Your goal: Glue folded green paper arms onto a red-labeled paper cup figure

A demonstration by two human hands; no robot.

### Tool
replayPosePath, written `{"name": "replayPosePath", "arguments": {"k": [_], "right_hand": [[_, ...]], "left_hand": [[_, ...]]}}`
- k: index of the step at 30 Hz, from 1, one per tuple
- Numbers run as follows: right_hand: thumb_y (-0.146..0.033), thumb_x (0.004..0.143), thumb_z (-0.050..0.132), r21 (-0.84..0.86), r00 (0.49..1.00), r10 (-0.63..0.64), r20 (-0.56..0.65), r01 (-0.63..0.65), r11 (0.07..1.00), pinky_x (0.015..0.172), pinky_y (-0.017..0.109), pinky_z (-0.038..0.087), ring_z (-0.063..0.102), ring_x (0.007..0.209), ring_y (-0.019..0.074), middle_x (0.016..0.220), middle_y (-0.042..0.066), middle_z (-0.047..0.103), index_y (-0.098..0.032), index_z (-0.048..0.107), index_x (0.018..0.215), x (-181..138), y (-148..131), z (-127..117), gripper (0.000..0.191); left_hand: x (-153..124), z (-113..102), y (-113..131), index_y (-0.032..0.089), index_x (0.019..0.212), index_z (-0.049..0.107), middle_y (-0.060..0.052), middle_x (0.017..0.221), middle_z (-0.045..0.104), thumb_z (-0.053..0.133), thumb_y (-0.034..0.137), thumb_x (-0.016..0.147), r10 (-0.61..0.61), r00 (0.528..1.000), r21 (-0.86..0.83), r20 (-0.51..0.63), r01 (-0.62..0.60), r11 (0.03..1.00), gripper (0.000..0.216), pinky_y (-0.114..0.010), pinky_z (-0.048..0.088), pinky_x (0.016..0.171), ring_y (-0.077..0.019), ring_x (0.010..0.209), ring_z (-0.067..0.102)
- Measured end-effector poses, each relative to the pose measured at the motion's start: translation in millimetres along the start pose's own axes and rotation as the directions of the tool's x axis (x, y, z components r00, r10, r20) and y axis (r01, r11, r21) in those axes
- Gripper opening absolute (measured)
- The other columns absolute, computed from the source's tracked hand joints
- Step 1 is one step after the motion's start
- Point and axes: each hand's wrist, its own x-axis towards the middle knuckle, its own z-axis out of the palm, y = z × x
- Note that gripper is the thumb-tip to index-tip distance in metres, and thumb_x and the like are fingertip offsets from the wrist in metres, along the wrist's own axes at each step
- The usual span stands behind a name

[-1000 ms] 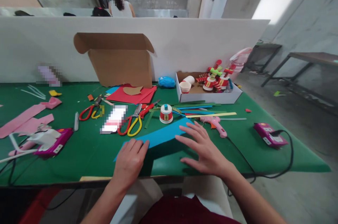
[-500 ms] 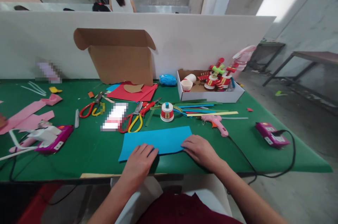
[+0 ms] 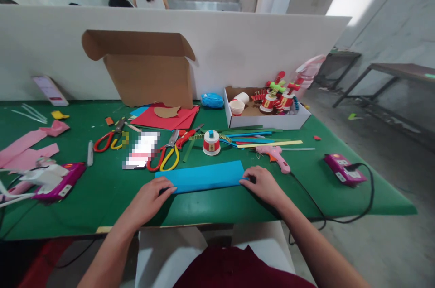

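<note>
A blue sheet of paper point(image 3: 204, 176) lies on the green table close to me, its near edge folded over in a narrow strip. My left hand point(image 3: 154, 197) pinches the sheet's near left corner between thumb and fingers. At the near right corner, my right hand point(image 3: 261, 184) grips the other end of the fold. Just beyond the paper stands a red and white paper cup point(image 3: 211, 144), upside down, with coiled paper springs at its sides and a small blue piece on top. A pink glue gun point(image 3: 275, 154) lies beyond my right hand.
Two pairs of scissors point(image 3: 166, 154) point(image 3: 110, 136) and red-handled pliers point(image 3: 186, 136) lie beyond the paper. A white box point(image 3: 268, 122) holds cups and finished figures. Purple power strips point(image 3: 343, 170) point(image 3: 64, 184) sit at both sides, the right one's cable hanging over the table edge.
The sheet's near edge has been folded, making it look narrower. My left hand has moved left to the corner; the right hand has closed on its end. The view has shifted slightly.
</note>
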Motion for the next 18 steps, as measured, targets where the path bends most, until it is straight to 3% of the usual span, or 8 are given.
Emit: {"name": "replayPosePath", "arguments": {"k": [4, 11, 18], "right_hand": [[-0.029, 0.082, 0.067, -0.032, 0.999, 0.045, 0.024, -0.044, 0.999, 0.067, 0.028, 0.039, 0.057, 0.072, 0.0174, 0.068, 0.001, 0.064, -0.019, 0.065, 0.069, 1.4, -3.5, -2.0, 0.015], [-0.029, 0.08, 0.066, -0.059, 0.997, 0.062, 0.037, -0.059, 0.996, 0.065, 0.027, 0.037, 0.055, 0.068, 0.0157, 0.065, 0.0, 0.062, -0.019, 0.061, 0.065, 4.5, -5.1, -2.2, 0.02], [-0.028, 0.082, 0.062, -0.133, 0.999, 0.035, 0.024, -0.031, 0.991, 0.065, 0.027, 0.036, 0.055, 0.068, 0.0169, 0.063, 0.0, 0.061, -0.019, 0.056, 0.065, 4.1, -5.3, -0.3, 0.02]], "left_hand": [[-2.7, -6.7, -1.1, 0.021, 0.071, 0.066, -0.005, 0.08, 0.068, 0.035, 0.048, 0.09, -0.044, 0.998, 0.031, 0.034, 0.043, 0.999, 0.045, -0.03, 0.047, 0.074, -0.0205, 0.079, 0.062], [-12.3, -0.9, 1.0, 0.022, 0.077, 0.066, -0.005, 0.079, 0.065, 0.034, 0.046, 0.092, -0.017, 1.0, 0.141, -0.024, 0.02, 0.99, 0.043, -0.032, 0.045, 0.075, -0.0211, 0.079, 0.059], [-10.3, 5.8, -6.2, 0.02, 0.072, 0.058, -0.005, 0.078, 0.063, 0.034, 0.039, 0.093, -0.087, 0.995, 0.227, -0.055, 0.097, 0.969, 0.037, -0.033, 0.042, 0.073, -0.0222, 0.081, 0.059]]}}
